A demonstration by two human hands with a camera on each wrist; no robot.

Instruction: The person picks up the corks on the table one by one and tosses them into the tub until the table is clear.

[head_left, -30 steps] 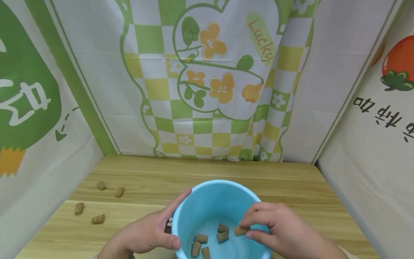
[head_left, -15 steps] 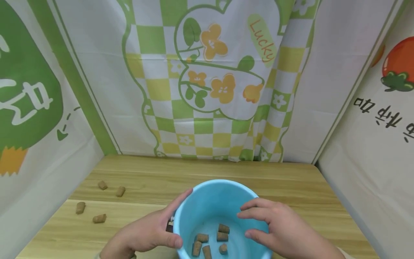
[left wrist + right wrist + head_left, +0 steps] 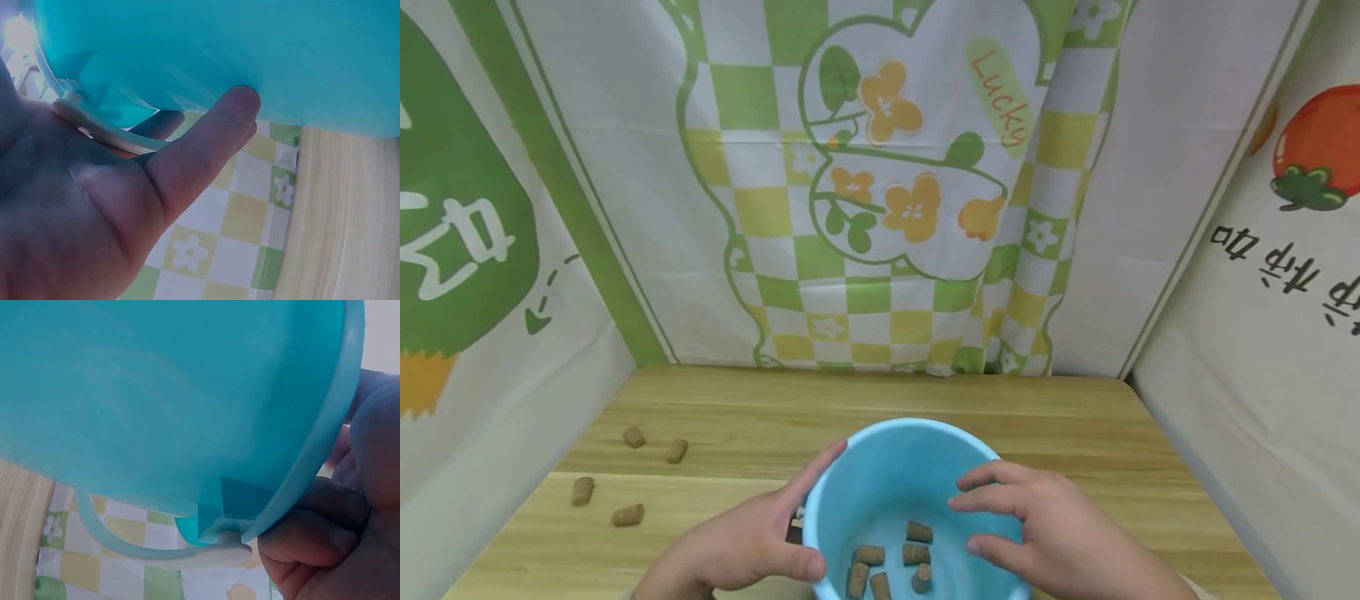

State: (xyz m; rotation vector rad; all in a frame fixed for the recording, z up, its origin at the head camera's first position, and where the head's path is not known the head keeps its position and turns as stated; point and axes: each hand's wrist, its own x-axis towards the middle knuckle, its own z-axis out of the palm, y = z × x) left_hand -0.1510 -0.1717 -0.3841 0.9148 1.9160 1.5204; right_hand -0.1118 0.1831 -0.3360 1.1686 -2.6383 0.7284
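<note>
A light blue bucket (image 3: 910,433) stands at the front of the table in the head view, with several corks (image 3: 916,554) on its bottom. My left hand (image 3: 752,533) spreads along the bucket's left outside, thumb at the rim and straight fingers against the wall. In the left wrist view, the pale bucket handle (image 3: 106,128) passes across that hand. My right hand (image 3: 1045,517) hangs over the right rim, thumb and forefinger apart with nothing between them. Seen from the right wrist, its lower fingers (image 3: 312,534) bend loosely beside the rim.
Several more corks (image 3: 628,515) lie scattered on the left of the wooden table (image 3: 760,408). A green and yellow checked curtain (image 3: 865,292) hangs at the back. Printed cloth walls (image 3: 1247,400) close off both sides.
My right hand has let go of a cork, which dropped to the bucket's bottom among the others; its thumb and fingers have parted. The left hand keeps its place on the bucket.
</note>
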